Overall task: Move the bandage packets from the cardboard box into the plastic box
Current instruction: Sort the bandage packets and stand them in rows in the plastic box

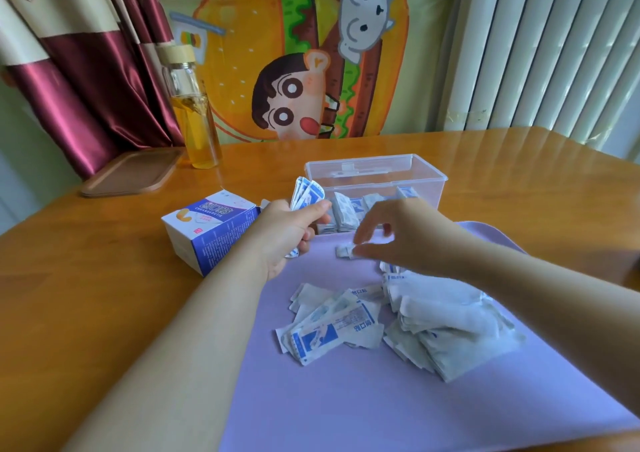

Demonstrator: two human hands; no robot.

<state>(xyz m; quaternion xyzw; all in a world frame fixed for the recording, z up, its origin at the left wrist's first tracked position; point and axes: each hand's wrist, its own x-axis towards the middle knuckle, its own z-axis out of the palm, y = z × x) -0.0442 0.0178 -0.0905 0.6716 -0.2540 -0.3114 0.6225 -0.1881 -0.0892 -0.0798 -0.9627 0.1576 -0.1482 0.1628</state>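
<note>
A white and blue cardboard box (207, 231) stands open on the wooden table, left of the mat. My left hand (287, 233) grips a fanned bunch of bandage packets (307, 193) beside that box. Behind the hands stands the clear plastic box (375, 178), with several packets upright inside it. My right hand (398, 233) reaches down over the purple mat, and its fingertips pinch a single small packet (343, 252) lying there. A loose heap of packets (391, 320) lies on the mat in front of both hands.
The purple mat (381, 406) covers the near right of the table (86, 261). A glass bottle (194, 115) of yellow liquid and a wooden tray (131, 174) stand at the back left. A chair with a cartoon cover (298, 63) is behind the table.
</note>
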